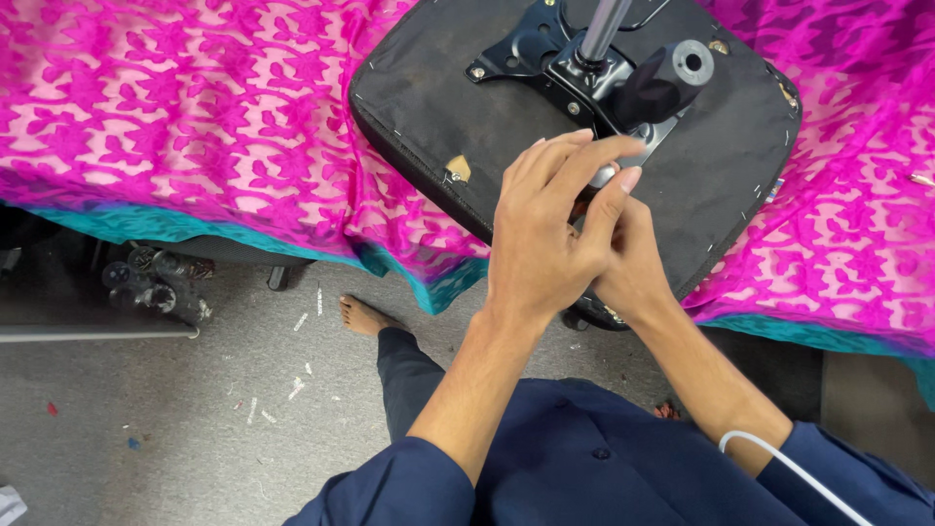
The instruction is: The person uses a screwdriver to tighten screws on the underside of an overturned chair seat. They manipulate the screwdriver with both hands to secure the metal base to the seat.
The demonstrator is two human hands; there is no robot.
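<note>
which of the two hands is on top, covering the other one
The left hand lies on top, its fingers spread over the right hand at the seat's metal plate.

Black seat underside (487,107), magenta-and-pink leaf-patterned cloth (175,97) with teal border, navy sleeves (390,487), grey floor (146,419)

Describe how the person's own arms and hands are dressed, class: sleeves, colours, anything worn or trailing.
Both hands, left hand and right hand, are bare, without gloves. Dark navy sleeves are pushed up, leaving the forearms uncovered. A thin white cable loops over the right sleeve.
</note>
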